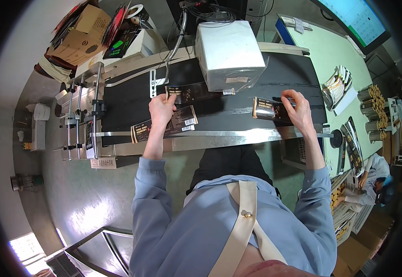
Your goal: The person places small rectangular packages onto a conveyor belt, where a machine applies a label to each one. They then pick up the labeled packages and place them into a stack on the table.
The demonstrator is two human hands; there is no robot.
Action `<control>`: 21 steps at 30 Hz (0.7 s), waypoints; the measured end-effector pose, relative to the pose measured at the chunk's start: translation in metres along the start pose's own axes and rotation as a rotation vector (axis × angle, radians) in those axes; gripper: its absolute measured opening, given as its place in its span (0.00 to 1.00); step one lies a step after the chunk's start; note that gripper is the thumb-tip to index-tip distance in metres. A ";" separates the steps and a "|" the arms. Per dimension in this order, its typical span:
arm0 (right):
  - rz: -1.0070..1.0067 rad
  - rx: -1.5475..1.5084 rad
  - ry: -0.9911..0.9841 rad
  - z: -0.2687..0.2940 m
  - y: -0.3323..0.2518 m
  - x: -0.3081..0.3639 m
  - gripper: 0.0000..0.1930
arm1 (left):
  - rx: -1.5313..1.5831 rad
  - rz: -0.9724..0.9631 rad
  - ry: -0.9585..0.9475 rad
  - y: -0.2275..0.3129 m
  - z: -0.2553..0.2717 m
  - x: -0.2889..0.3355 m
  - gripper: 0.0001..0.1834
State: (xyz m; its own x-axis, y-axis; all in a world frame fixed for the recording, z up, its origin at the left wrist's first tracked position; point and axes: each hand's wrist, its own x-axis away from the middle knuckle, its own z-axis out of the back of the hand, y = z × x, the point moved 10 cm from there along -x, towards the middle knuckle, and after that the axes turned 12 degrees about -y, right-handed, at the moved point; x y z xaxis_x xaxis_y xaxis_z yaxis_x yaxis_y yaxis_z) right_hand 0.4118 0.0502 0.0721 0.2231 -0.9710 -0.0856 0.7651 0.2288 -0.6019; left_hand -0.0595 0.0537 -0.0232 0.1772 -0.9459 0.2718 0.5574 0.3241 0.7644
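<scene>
head view looks down on a black conveyor belt (pixel 238 108) with two bare hands over it. the left hand (pixel 162 111) is at the left end of the upper packet (pixel 194 93), a long dark one with light print; its thumb and fingers are bent in close there, but i cannot tell whether they are pinching it or only resting on it. this packet lies flat on the belt, and its right part runs up to the front of a white box-shaped unit (pixel 231 48), which stands over the far side of the belt.

the lower packet (pixel 182 120), also dark, with white barcode patches, lies slanted just below, under the left wrist, and reaches across the metal rail (pixel 228 135) along the near edge.

further right, the right hand (pixel 299 111) pinches the right end of the right packet (pixel 266 109), with the thumb on the near side and the bent forefinger at its upper edge. that packet is over the belt, well apart from the other two, its shiny left end pointing toward them.

on the right, a pale green table (pixel 318 44) bears a stack of packets (pixel 337 87) and bundled brown cylinders (pixel 374 111). a screen (pixel 355 21) is above it. at the lower right, a co-worker (pixel 371 177) in a blue cap bends over.
</scene>
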 end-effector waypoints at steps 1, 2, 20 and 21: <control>-0.004 0.003 -0.002 0.000 0.001 0.000 0.11 | -0.017 0.000 0.009 0.002 0.002 0.001 0.16; -0.008 0.006 -0.005 0.000 0.003 0.000 0.11 | -0.033 -0.001 0.018 0.005 0.004 0.002 0.17; -0.066 0.001 -0.036 -0.004 0.012 0.006 0.11 | -0.090 -0.083 0.061 0.026 0.003 0.006 0.16; -0.068 0.002 -0.036 -0.004 0.013 0.006 0.11 | -0.086 -0.081 0.062 0.026 0.003 0.006 0.16</control>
State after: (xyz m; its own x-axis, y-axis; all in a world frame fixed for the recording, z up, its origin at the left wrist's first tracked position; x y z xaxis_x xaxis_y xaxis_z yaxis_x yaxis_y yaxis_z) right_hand 0.4209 0.0467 0.0608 0.1920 -0.9813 -0.0157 0.7806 0.1624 -0.6035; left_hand -0.0458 0.0564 0.0001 0.1770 -0.9690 0.1725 0.6389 0.2464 0.7288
